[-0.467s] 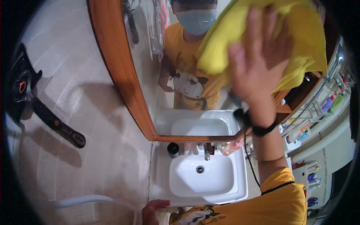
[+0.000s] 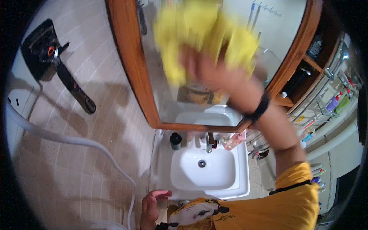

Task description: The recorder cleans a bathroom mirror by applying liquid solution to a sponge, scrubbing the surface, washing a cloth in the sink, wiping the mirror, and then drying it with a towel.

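The person's right hand (image 2: 201, 69) was up in front of the mirror (image 2: 283, 34), over a yellow cloth (image 2: 205, 17) that spread above it and out to both sides, covering much of the glass. The hand and cloth were so blurred that I could not tell whether the fingers gripped the fabric or lay flat upon it. A black wristband (image 2: 260, 109) circled that wrist, and farther down the same arm came the orange-yellow sleeve (image 2: 294, 176). The mirror's brown wooden frame (image 2: 130, 65) ran down to the left of the right hand and crossed beneath it. Well below that hand was the white sink (image 2: 205, 184), with the faucet (image 2: 209, 142) at its back edge, a black cup (image 2: 175, 141) to the faucet's left and a pink bottle (image 2: 234, 142) to its right. The left hand (image 2: 151, 205) was low, by the sink's near left corner, empty, its fingers loosely bent and parted; whether it touched the rim I couldn't make out. Just left of it hung a pale hose (image 2: 97, 145), and well up and to its left a black-handled fixture (image 2: 74, 90) stood out from the tiled wall (image 2: 96, 61).
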Motion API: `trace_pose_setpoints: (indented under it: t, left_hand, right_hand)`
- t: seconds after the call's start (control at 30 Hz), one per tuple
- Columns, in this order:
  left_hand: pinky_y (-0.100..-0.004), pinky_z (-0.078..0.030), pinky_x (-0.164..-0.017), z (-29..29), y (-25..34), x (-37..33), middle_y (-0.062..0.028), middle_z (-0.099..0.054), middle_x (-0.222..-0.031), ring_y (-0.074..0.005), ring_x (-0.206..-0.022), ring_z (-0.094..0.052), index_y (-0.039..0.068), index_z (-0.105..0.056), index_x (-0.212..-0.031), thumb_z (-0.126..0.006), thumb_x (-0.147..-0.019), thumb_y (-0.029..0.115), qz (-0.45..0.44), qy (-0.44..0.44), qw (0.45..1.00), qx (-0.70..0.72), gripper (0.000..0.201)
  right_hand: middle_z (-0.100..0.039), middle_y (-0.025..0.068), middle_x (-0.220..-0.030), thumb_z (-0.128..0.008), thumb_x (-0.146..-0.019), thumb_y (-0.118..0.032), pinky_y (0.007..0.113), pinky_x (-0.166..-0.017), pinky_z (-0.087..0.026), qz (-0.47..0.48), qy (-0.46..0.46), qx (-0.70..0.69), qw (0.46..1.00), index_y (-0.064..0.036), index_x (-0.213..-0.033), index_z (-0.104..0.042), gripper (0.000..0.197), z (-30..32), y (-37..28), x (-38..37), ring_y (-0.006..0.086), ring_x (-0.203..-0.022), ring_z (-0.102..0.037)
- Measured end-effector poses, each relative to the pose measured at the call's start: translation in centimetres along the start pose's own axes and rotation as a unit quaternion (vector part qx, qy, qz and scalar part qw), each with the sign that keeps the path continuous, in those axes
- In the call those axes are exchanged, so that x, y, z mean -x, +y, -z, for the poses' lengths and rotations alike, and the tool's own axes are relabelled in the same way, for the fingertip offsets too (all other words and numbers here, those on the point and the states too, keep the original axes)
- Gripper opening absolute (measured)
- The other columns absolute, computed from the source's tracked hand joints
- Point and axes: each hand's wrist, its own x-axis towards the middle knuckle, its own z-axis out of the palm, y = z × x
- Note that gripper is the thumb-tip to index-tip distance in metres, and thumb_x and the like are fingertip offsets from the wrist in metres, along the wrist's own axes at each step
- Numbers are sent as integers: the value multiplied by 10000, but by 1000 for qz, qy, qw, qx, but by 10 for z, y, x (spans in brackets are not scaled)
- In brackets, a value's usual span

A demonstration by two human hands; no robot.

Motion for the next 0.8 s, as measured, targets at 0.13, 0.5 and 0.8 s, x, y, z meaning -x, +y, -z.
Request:
trace_pose_setpoints:
  t: [0.13,0.5,0.8]
  left_hand:
    - [-398,-500,-953,-11,-1,-9,-224,-686,-1173,-279,-1069,-668,-85,-610,-1202,-375,-1024,625,-18,-22,999,17,769]
    - [-403,-516,-954,2,-13,14,-215,-698,-1153,-272,-1051,-681,-90,-613,-1175,-333,-1001,688,-33,43,999,-8,845]
    - [-398,-518,-918,-26,3,31,-169,-697,-1141,-261,-1024,-669,-39,-628,-1186,-312,-1082,514,-86,-18,995,-42,646]
  right_hand:
    - [-641,247,-1276,-608,-863,-326,475,-783,-573,-174,267,-201,926,-71,-1261,-647,475,-5,118,-135,378,-1030,-693]
    - [-531,146,-1417,-534,-992,-261,429,-1080,-454,166,-184,-353,902,-89,-1393,-522,436,65,-256,146,254,-1288,-545]
    - [-632,125,-1197,-558,-901,-283,535,-949,-490,65,36,-286,955,-79,-1229,-641,395,22,-10,-41,352,-1137,-591]
